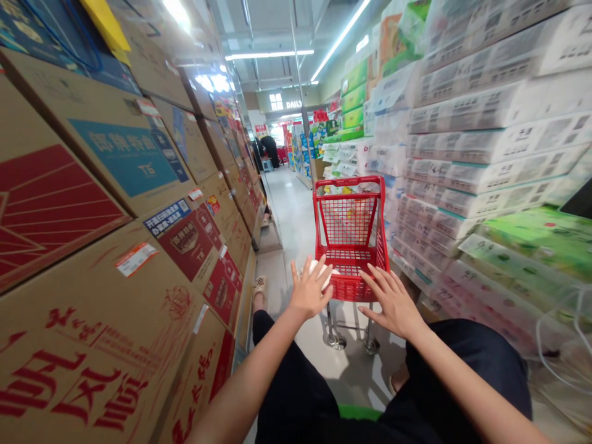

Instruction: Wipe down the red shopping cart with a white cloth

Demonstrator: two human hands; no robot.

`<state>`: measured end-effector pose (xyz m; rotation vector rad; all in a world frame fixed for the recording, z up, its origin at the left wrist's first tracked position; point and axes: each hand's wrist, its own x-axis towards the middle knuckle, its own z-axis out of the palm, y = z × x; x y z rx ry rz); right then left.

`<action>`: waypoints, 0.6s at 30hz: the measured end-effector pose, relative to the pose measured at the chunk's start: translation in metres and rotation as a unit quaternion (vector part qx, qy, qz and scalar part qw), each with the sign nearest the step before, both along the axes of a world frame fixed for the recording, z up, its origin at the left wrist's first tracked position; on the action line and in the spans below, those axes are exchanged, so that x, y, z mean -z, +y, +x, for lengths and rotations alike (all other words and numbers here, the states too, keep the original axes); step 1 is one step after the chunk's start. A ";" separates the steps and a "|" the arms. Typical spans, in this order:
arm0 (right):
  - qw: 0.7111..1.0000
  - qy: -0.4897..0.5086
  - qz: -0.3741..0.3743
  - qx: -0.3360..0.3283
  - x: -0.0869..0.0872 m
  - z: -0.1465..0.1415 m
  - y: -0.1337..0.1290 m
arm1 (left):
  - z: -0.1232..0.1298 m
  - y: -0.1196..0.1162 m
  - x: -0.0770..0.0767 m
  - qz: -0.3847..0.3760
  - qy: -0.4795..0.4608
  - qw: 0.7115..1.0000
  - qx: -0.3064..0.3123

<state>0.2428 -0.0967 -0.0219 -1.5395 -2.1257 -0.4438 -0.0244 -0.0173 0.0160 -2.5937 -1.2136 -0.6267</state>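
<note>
Both of my hands are stretched out in front of me with fingers spread. My left hand (311,290) is palm down near the left front corner of a red shopping cart (349,288). A small white thing (322,271) shows behind its fingers; whether the hand touches it I cannot tell. My right hand (393,302) is open at the cart's right front corner, with nothing seen in it. The cart has a mesh basket with a white thing at its left edge, and it stands upright on small wheels.
Stacked cardboard boxes (139,320) line the left side. Piled white paper packs (462,135) and green packs (531,246) rise on the right. A tiled aisle (291,203) runs ahead, where a person in dark clothes (269,150) bends over far off. My knees are below my arms.
</note>
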 end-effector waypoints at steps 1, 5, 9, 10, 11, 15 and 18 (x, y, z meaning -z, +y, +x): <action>1.000 0.003 -0.001 -0.001 0.000 -0.002 0.000 | -0.004 0.001 0.001 -0.007 -0.012 1.000 -0.012; 1.000 0.013 -0.006 -0.008 0.000 -0.011 -0.001 | -0.012 0.009 0.015 -0.081 -0.033 0.996 -0.007; 1.000 0.023 -0.010 -0.007 -0.002 -0.018 -0.002 | -0.011 0.016 0.026 -0.047 -0.073 0.996 -0.018; 1.000 0.025 -0.011 -0.006 -0.003 -0.020 -0.003 | -0.009 0.017 0.025 -0.027 -0.086 0.996 -0.027; 1.000 0.025 -0.013 -0.006 -0.003 -0.021 -0.003 | -0.007 0.018 0.023 -0.012 -0.100 0.994 -0.036; 0.999 0.023 -0.025 -0.010 -0.004 -0.024 -0.004 | 0.000 0.025 0.015 0.002 -0.166 0.983 -0.083; 0.999 0.025 -0.027 -0.011 -0.004 -0.027 -0.004 | 0.009 0.025 0.019 0.000 -0.180 0.979 -0.095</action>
